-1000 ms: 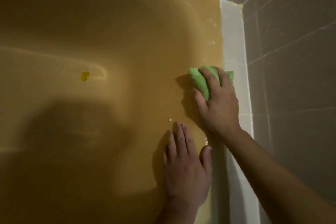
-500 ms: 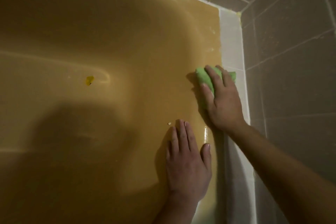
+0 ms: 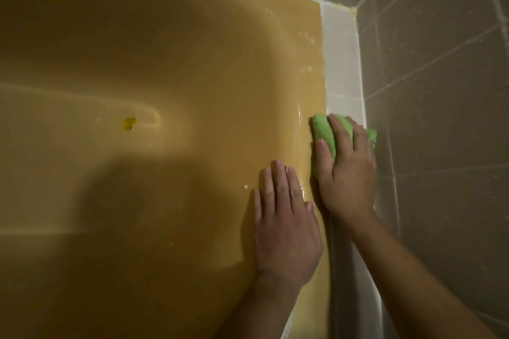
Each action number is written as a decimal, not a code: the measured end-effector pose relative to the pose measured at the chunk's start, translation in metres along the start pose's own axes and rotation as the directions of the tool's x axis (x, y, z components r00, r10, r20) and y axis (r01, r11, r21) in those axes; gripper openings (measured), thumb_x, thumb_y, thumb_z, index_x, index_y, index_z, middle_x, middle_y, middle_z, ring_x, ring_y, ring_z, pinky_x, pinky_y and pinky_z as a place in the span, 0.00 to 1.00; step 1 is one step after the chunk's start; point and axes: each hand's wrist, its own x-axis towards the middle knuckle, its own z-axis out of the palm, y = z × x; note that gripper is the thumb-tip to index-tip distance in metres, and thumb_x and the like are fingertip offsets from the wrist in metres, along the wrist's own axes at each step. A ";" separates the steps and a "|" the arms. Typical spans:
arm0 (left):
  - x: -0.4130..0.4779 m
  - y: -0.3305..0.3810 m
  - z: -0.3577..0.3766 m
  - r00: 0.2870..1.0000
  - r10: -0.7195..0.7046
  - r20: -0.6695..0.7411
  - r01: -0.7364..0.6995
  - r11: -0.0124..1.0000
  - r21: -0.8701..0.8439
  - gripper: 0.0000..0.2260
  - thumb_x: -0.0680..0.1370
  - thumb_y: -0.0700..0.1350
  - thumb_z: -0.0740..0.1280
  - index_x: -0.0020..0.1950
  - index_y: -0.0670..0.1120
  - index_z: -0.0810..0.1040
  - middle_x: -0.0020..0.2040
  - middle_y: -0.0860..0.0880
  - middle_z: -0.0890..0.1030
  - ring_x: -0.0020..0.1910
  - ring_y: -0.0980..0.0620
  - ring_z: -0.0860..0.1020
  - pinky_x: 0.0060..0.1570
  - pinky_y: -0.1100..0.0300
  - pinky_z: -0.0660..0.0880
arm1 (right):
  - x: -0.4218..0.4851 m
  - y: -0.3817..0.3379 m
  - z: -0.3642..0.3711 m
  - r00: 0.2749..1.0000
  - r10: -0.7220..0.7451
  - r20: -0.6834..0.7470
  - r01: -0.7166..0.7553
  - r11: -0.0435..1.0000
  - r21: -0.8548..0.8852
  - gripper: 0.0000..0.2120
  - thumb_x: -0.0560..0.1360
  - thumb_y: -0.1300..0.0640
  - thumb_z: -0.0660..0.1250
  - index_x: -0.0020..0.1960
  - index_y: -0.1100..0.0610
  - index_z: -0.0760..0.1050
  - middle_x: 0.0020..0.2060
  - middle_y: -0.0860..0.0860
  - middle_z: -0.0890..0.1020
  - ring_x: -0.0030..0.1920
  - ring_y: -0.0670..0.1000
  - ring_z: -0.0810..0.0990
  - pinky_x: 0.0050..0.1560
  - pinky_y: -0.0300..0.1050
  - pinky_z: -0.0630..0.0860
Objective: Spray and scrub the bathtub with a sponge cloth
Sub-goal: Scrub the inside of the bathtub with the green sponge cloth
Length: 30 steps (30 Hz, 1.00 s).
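Mustard-yellow enamel fills most of the view: the bathtub (image 3: 165, 63), dimly lit, with a white ledge (image 3: 341, 58) running along its right edge and a grey tiled wall (image 3: 440, 91) beyond that. A small yellow fleck (image 3: 129, 123) sits on the tub floor well to the left, and a pale crumb (image 3: 245, 187) lies just left of the left hand's fingertips.

The sponge cloth (image 3: 323, 132), green and bunched into a wad, sits on the seam between enamel and ledge. Its visible length runs left to right across that seam, and its right end reaches the wall. The right hand (image 3: 347, 173) lies directly on it, fingers curled over the wad and gripping it while pressing down. The left hand (image 3: 286, 223) is flat on the enamel just beside it on the left, fingers straight and holding nothing, apparently as a brace.

The seam itself runs near to far, so the next stroke probably travels along it. The stretch still showing pale specks lies on the far side of the cloth, toward the corner, and the right hand is the one placed to reach it.

Compared with a second ago, the cloth has slid right, off the open enamel onto the ledge, and drawn nearer the left hand, which has stayed planted. A wet streak (image 3: 301, 115) now glistens just left of the cloth.
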 end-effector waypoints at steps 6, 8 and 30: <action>0.011 0.005 0.000 1.000 -0.024 -0.010 0.024 0.999 -0.032 0.29 0.85 0.52 0.48 0.83 0.40 0.59 0.84 0.41 0.58 0.83 0.42 0.59 0.74 0.40 0.68 | 0.081 -0.014 0.016 0.997 0.065 -0.039 -0.064 0.998 0.027 0.25 0.83 0.42 0.56 0.78 0.48 0.67 0.75 0.56 0.69 0.76 0.58 0.66 0.75 0.64 0.63; 0.014 0.005 0.001 0.999 -0.039 -0.002 0.039 0.998 -0.053 0.29 0.86 0.52 0.47 0.84 0.39 0.58 0.84 0.42 0.58 0.83 0.42 0.57 0.75 0.41 0.68 | 0.071 -0.018 0.016 0.996 0.083 -0.019 -0.082 0.995 0.054 0.25 0.83 0.43 0.58 0.79 0.47 0.66 0.76 0.55 0.68 0.77 0.59 0.64 0.75 0.64 0.62; 0.062 0.018 0.003 0.996 -0.035 -0.082 0.032 0.999 -0.035 0.28 0.85 0.49 0.53 0.83 0.38 0.59 0.83 0.42 0.60 0.82 0.40 0.60 0.74 0.40 0.69 | 0.093 -0.034 0.021 0.998 -0.039 0.040 0.036 0.997 0.068 0.25 0.82 0.42 0.59 0.78 0.45 0.67 0.75 0.54 0.69 0.76 0.57 0.65 0.77 0.62 0.60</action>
